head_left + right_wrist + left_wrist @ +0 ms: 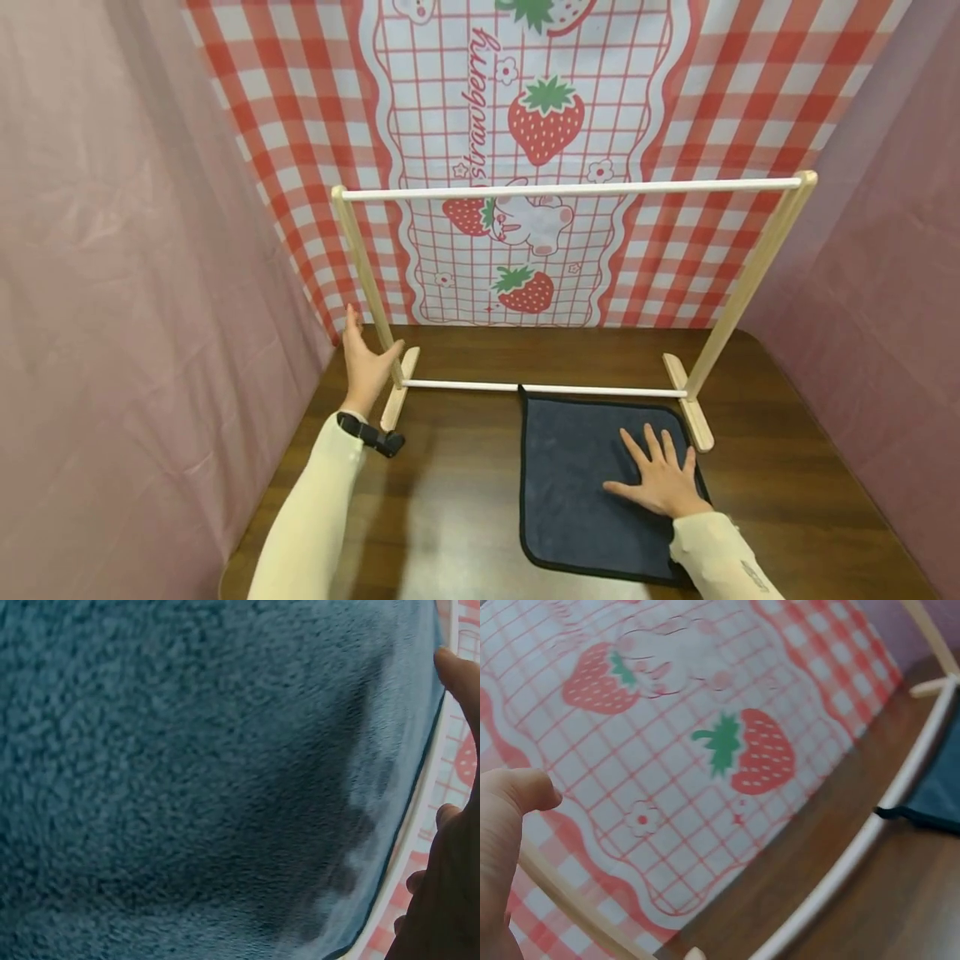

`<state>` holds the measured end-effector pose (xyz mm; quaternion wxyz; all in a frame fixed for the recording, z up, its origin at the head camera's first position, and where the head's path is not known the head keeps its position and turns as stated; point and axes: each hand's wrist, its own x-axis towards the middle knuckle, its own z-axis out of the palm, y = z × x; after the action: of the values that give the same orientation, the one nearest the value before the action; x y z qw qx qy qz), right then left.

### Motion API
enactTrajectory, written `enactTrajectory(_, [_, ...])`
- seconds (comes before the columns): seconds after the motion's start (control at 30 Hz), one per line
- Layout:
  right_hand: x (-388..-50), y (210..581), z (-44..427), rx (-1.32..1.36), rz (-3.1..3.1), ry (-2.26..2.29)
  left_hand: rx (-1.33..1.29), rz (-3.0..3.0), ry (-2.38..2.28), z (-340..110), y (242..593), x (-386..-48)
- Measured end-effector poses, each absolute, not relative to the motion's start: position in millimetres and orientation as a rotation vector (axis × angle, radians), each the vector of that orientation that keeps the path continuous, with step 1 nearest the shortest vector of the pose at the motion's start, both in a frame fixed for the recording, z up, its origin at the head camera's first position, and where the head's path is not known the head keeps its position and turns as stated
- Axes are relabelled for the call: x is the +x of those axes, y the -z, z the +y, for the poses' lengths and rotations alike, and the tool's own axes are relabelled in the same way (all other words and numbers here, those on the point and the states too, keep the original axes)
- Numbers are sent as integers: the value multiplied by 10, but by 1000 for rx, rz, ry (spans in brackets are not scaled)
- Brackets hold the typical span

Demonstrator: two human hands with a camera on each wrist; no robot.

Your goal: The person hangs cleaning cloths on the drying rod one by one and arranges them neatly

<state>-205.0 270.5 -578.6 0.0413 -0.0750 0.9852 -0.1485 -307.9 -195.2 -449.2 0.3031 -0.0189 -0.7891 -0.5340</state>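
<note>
A pale wooden rack with white crossbars stands on the table. My left hand is beside its left post, fingers straight and thumb stretched out across the post; the left wrist view shows the thumb near that post. A dark blue-grey towel with black edging lies flat, its top edge by the lower bar and one corner turned up there. Over the towel's right side my right hand spreads its fingers. Their shadow falls on the towel's pile; I cannot tell whether they touch it.
Behind the rack hangs a red-and-white checked cloth printed with strawberries. Pink curtains flank the brown wooden table. Flat wooden feet support the rack. A black strap circles my left wrist.
</note>
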Motion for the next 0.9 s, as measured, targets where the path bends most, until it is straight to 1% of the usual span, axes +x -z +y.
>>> enactTrajectory(0.23, [-2116,5923,2712,-201,2945,536,-9,-1936,1627,-2009,4283,-3330])
enactTrajectory(0.47, [-2230,6018,2708,-212,2935,572,-35,-1847,1674,-1986,4113,-3495])
enactTrajectory(0.9, [-2312,6088,2742,-135,2838,611,19,-1844,1611,-2035,4009,-3568])
